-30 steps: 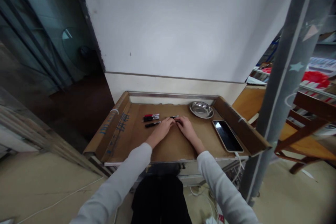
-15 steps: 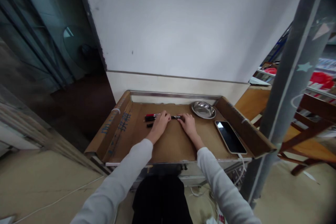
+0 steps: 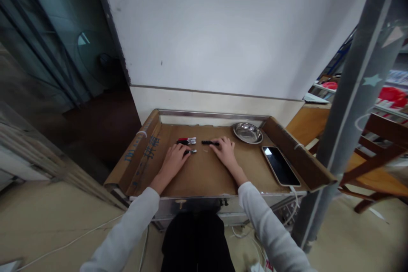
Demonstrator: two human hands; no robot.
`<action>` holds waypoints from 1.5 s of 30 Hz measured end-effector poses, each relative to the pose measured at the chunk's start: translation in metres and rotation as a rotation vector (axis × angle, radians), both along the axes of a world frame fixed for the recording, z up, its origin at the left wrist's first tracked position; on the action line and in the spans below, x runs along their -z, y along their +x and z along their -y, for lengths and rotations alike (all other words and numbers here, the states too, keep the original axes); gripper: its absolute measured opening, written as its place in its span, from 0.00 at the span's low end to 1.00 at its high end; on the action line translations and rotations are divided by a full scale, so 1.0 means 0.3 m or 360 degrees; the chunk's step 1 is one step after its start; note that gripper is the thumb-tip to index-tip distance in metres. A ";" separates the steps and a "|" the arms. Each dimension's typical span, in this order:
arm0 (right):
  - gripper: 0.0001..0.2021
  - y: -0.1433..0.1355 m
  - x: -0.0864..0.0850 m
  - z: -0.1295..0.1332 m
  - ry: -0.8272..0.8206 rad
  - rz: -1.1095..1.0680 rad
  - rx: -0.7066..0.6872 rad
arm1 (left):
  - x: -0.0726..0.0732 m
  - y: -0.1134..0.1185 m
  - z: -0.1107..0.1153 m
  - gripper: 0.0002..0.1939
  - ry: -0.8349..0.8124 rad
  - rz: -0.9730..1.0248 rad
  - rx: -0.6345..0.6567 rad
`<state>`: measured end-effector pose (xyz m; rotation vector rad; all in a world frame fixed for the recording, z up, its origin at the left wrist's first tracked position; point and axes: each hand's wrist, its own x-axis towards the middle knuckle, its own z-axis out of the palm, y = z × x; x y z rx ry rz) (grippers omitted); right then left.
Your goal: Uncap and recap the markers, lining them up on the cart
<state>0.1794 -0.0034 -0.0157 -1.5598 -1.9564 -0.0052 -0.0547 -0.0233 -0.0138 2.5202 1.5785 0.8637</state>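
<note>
On the cardboard-covered tabletop, my left hand (image 3: 174, 160) has its fingers closed on a small dark object with a silvery end (image 3: 192, 151). Just beyond these fingers lie a red piece (image 3: 186, 139) and a black piece (image 3: 187, 142), side by side, both with silvery right ends. My right hand (image 3: 225, 151) pinches a short black stick (image 3: 208, 142) that points left; its right end is hidden under the fingers. A gap of bare cardboard separates the two hands.
A round steel dish (image 3: 247, 133) sits at the back right. In front of it lies a phone (image 3: 280, 166) with a white cable. Raised cardboard flaps (image 3: 298, 153) edge the table's sides. A grey pole (image 3: 346, 106) stands at the right, near a wooden chair (image 3: 376, 153).
My left hand has moved left and nearer, away from the black stick, and now holds the small dark object. My right hand stays nearly in place with the stick.
</note>
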 end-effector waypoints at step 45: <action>0.12 0.049 -0.041 0.065 -0.1090 -0.2799 -0.0609 | -0.013 0.112 -0.055 0.17 -0.0913 0.1845 0.0260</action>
